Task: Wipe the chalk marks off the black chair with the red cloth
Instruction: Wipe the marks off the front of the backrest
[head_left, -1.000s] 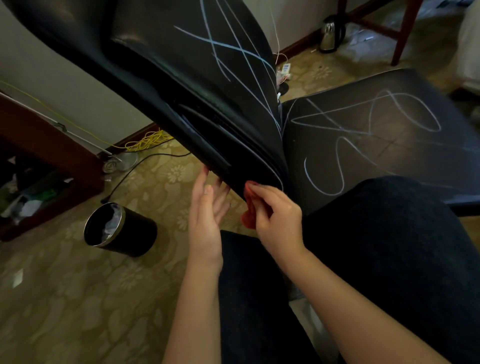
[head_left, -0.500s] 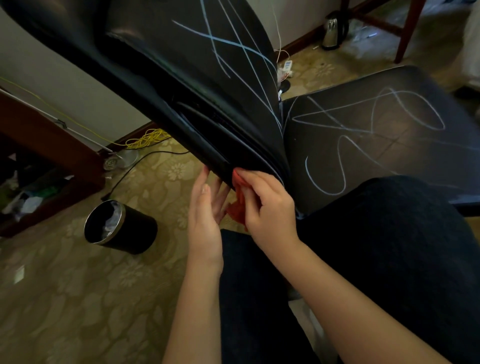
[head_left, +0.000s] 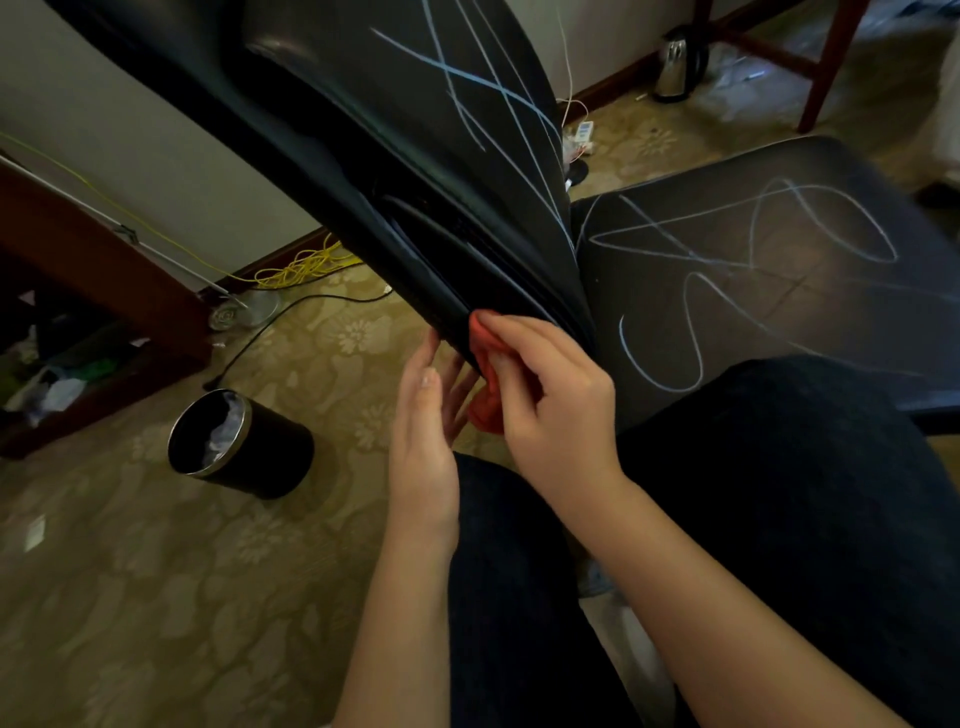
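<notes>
From the head camera: the right hand (head_left: 550, 395) has the red cloth (head_left: 484, 364) bunched in a firm grasp, and over the last second it has climbed from just below the backrest's lower edge to press the cloth right against it. The left hand (head_left: 423, 415) is alongside, fingers straight, holding nothing, its fingertips up at the same edge. It has barely shifted. The black chair (head_left: 415, 156) tilts across the frame, and the chalk marks (head_left: 483, 88) on the backrest are all there, as are the loops on the seat (head_left: 753, 312). So contact is made at the edge, but the wiping has hardly begun, I'd say.
</notes>
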